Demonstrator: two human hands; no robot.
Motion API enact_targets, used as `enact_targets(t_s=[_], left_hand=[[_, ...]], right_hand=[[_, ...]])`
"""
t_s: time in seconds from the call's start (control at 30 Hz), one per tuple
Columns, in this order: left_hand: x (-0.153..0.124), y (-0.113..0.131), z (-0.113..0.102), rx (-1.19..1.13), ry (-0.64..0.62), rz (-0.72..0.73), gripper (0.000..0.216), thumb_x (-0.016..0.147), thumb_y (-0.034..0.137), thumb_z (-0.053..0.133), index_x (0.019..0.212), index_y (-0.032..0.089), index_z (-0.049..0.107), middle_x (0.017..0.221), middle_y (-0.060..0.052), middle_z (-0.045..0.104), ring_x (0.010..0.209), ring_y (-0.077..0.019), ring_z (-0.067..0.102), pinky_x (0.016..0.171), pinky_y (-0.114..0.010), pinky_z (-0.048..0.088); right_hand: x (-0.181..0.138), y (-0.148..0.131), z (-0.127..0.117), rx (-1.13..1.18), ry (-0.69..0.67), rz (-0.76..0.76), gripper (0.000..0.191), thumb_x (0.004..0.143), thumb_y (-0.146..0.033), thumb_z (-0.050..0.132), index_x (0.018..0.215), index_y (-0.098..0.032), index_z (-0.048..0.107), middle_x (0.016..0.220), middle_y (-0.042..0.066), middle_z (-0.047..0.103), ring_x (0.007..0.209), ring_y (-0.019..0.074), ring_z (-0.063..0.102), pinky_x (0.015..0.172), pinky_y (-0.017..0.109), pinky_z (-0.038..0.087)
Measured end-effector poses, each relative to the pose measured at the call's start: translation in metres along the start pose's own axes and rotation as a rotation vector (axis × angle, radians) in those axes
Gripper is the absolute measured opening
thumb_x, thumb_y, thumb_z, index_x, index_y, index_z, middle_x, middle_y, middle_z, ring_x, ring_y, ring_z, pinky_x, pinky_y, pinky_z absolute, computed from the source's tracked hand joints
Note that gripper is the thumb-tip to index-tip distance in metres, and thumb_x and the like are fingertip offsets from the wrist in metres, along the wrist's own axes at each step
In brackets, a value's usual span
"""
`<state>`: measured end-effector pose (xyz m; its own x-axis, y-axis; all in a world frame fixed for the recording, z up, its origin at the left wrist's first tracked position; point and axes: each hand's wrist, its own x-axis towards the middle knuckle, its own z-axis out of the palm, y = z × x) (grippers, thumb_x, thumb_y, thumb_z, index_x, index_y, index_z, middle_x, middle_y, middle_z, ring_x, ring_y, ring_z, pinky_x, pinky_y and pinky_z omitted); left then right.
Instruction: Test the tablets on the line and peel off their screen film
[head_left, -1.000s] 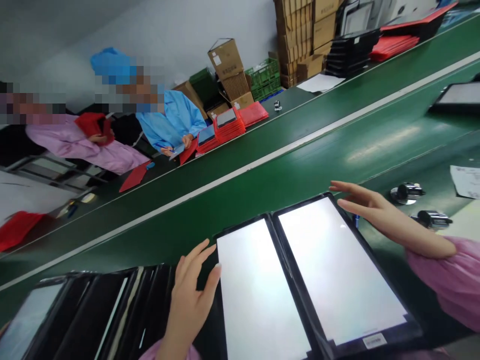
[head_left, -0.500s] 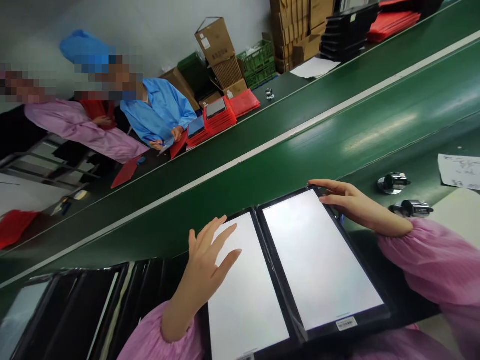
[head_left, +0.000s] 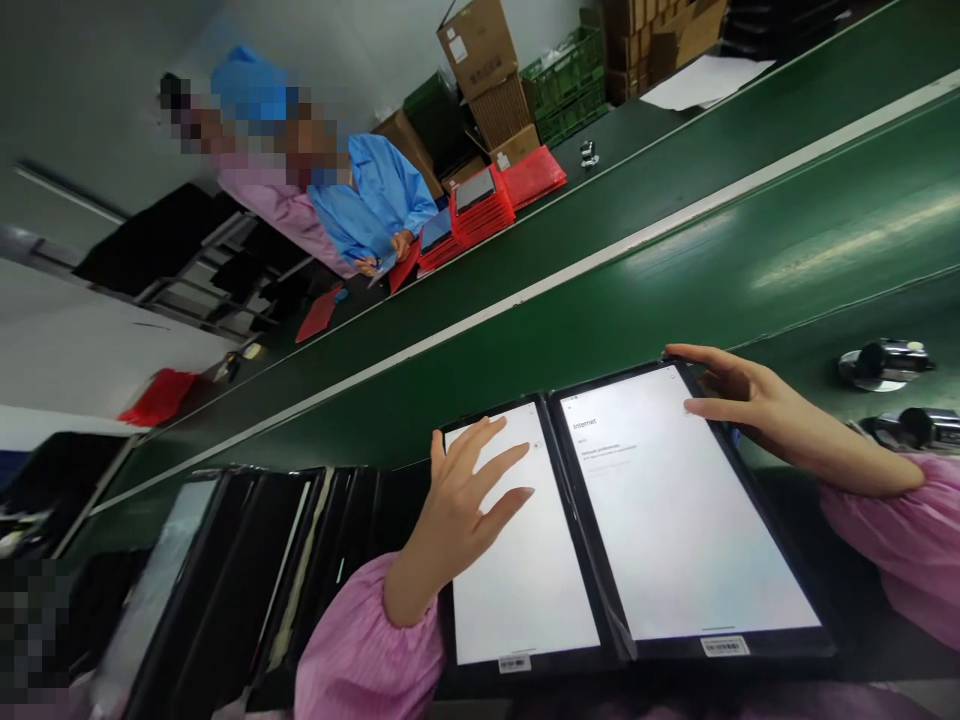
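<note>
Two tablets with lit white screens lie side by side in front of me. My left hand hovers open with spread fingers over the upper part of the left tablet. My right hand rests at the top right corner of the right tablet, fingers stretched out, the index finger on the screen's edge. The right screen shows a page headed "Internet". Both my sleeves are pink.
A row of dark tablets leans to my left. The green conveyor belt runs diagonally beyond. Two metal knobs sit at right. Across the belt, co-workers in blue and pink sit by red trays; cartons are stacked behind.
My left hand moved from the left tablet's edge onto its screen. The right tablet's blank white screen now shows an "Internet" page. The view shifted and tilted.
</note>
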<state>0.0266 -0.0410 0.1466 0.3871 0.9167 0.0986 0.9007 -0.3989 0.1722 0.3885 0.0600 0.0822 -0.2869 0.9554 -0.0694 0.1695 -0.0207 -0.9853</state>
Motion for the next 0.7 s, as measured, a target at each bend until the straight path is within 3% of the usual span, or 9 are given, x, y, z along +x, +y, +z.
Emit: enact_targets(t_s=[0.1, 0.17, 0.23, 0.3, 0.37, 0.43, 0.57, 0.7], left_hand=[[0.000, 0.002, 0.005, 0.015, 0.015, 0.002, 0.036, 0.110, 0.043, 0.051, 0.138, 0.034, 0.071, 0.154, -0.011, 0.062, 0.149, -0.0347, 0.052, 0.128, -0.076, 0.014], [-0.014, -0.002, 0.001, -0.021, 0.067, -0.088, 0.042, 0.109, 0.053, 0.046, 0.137, 0.034, 0.071, 0.151, -0.012, 0.064, 0.148, -0.0358, 0.053, 0.128, -0.075, 0.019], [-0.041, -0.009, -0.008, -0.146, 0.141, -0.341, 0.057, 0.105, 0.067, 0.044, 0.140, 0.030, 0.069, 0.141, -0.014, 0.068, 0.136, -0.0352, 0.061, 0.122, -0.067, 0.039], [-0.074, -0.016, -0.017, -0.408, 0.101, -0.680, 0.074, 0.097, 0.080, 0.046, 0.144, 0.025, 0.064, 0.124, -0.015, 0.072, 0.113, -0.0318, 0.071, 0.100, -0.054, 0.060], [-0.103, -0.018, -0.021, -0.750, -0.035, -0.928, 0.085, 0.090, 0.086, 0.053, 0.149, 0.025, 0.059, 0.116, -0.013, 0.071, 0.097, -0.0276, 0.072, 0.080, -0.043, 0.064], [-0.119, -0.014, -0.021, -1.029, -0.097, -1.053, 0.090, 0.085, 0.087, 0.061, 0.152, 0.026, 0.056, 0.119, -0.013, 0.070, 0.096, -0.0260, 0.071, 0.074, -0.039, 0.063], [-0.115, 0.004, -0.017, -1.277, 0.031, -1.195, 0.090, 0.077, 0.083, 0.075, 0.144, 0.025, 0.063, 0.129, -0.015, 0.072, 0.117, -0.0316, 0.070, 0.087, -0.041, 0.063], [-0.098, 0.023, -0.017, -1.234, 0.167, -1.206, 0.079, 0.074, 0.071, 0.083, 0.137, 0.025, 0.069, 0.142, -0.011, 0.072, 0.141, -0.0381, 0.060, 0.117, -0.050, 0.052]], right_hand=[[-0.007, 0.000, -0.008, -0.003, 0.039, -0.039, 0.061, 0.091, -0.055, 0.075, 0.147, -0.035, 0.063, 0.151, 0.012, 0.063, 0.105, 0.0268, 0.072, 0.084, 0.035, 0.063], [-0.024, 0.002, -0.017, -0.063, 0.069, -0.038, 0.059, 0.090, -0.058, 0.075, 0.145, -0.037, 0.064, 0.141, 0.012, 0.069, 0.102, 0.0268, 0.075, 0.082, 0.032, 0.063], [-0.051, 0.007, -0.025, -0.176, 0.047, 0.010, 0.057, 0.088, -0.061, 0.075, 0.140, -0.040, 0.067, 0.126, 0.012, 0.077, 0.099, 0.0301, 0.078, 0.079, 0.033, 0.066], [-0.085, 0.018, -0.027, -0.279, -0.029, 0.077, 0.054, 0.087, -0.065, 0.073, 0.137, -0.043, 0.072, 0.122, 0.011, 0.079, 0.106, 0.0371, 0.078, 0.082, 0.040, 0.068], [-0.118, 0.032, -0.022, -0.307, -0.047, 0.126, 0.056, 0.085, -0.068, 0.069, 0.136, -0.047, 0.072, 0.130, 0.009, 0.076, 0.119, 0.0437, 0.072, 0.094, 0.052, 0.065], [-0.143, 0.045, -0.011, -0.269, 0.018, 0.209, 0.059, 0.084, -0.072, 0.064, 0.139, -0.053, 0.068, 0.141, 0.003, 0.071, 0.131, 0.0455, 0.064, 0.107, 0.058, 0.056], [-0.166, 0.066, 0.010, -0.191, 0.196, 0.422, 0.056, 0.083, -0.078, 0.054, 0.138, -0.068, 0.060, 0.150, -0.009, 0.063, 0.142, 0.0416, 0.055, 0.112, 0.059, 0.050], [-0.173, 0.082, 0.017, -0.240, 0.245, 0.425, 0.062, 0.083, -0.077, 0.052, 0.144, -0.070, 0.052, 0.157, -0.009, 0.057, 0.145, 0.0411, 0.051, 0.107, 0.061, 0.053]])
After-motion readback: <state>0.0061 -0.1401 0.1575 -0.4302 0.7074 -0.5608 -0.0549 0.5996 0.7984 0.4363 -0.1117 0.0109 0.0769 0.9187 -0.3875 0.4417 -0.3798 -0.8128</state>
